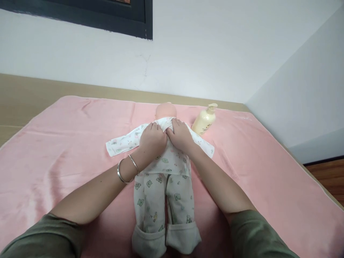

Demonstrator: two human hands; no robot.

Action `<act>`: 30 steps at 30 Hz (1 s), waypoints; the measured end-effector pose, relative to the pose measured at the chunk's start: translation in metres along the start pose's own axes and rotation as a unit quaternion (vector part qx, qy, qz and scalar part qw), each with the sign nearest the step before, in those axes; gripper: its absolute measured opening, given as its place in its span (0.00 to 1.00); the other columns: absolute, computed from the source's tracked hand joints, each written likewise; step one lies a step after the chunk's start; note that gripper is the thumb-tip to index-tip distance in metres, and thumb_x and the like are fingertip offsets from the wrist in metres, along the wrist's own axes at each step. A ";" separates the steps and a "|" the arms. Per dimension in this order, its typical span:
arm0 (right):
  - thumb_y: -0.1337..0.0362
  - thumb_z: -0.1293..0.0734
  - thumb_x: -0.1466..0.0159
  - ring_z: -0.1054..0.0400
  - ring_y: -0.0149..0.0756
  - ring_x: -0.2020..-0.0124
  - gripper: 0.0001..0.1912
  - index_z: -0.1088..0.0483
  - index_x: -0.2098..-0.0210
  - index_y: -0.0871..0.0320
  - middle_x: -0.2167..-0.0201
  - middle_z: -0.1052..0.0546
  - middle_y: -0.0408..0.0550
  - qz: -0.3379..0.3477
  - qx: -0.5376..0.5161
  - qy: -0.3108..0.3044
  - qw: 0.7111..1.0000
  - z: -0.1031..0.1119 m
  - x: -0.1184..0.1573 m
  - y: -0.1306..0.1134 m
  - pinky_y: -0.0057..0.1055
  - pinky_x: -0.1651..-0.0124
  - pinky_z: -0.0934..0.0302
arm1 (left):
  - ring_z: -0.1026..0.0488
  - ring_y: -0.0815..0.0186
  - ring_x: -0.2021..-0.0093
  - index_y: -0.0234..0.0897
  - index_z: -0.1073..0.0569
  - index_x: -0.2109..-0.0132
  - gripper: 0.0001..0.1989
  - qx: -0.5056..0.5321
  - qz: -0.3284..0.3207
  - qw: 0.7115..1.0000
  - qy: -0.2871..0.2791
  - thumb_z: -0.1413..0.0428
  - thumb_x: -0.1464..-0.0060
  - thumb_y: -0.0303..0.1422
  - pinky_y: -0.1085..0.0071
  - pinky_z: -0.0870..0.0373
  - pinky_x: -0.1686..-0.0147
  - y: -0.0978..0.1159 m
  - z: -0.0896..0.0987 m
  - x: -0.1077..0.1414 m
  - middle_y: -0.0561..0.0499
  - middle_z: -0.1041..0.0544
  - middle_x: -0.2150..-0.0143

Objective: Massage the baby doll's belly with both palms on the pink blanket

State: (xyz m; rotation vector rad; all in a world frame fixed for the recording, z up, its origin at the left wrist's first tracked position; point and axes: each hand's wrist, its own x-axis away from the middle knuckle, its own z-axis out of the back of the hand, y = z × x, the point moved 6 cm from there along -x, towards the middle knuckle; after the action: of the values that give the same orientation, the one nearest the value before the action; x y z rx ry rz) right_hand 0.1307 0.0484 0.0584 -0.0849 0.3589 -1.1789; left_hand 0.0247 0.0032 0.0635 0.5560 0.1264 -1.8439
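Note:
A baby doll (pixel 166 110) lies on its back with its head away from me. It wears a white printed shirt (pixel 172 165) and matching printed pants (pixel 178 200) with turned-up cuffs. My left hand (pixel 153 139), below a wrist with silver bangles, has its fingers curled over the upper front of the shirt. Close beside it, my right hand (pixel 181 135) grips the shirt near the neckline, thumb and fingers bent on the cloth. Both sleeves stretch out sideways. My hands cover most of the chest, so the closure there is hidden.
A cream pump bottle (pixel 204 120) leans over to the right of the doll's head. Under everything spreads a pink sheet (pixel 80 150) on a light wooden surface (pixel 24 93). A white wall (pixel 201 53) with a dark-framed window (pixel 137 18) rises behind.

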 end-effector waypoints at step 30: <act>0.58 0.45 0.27 0.37 0.54 0.35 0.28 0.37 0.35 0.71 0.35 0.31 0.65 -0.020 -0.006 -0.036 0.999 0.002 -0.002 0.004 0.46 0.33 0.44 | 0.27 0.48 0.49 0.35 0.28 0.57 0.12 0.063 0.027 0.998 -0.013 0.55 0.36 0.33 0.50 0.32 0.46 -0.018 -0.012 -0.008 0.36 0.23 0.56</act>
State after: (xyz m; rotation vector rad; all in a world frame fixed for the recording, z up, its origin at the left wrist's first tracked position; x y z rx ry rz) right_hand 0.1341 0.0515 0.0601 -0.1458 0.3032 -1.2105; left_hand 0.0139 0.0212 0.0531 0.6161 -0.0233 -1.8137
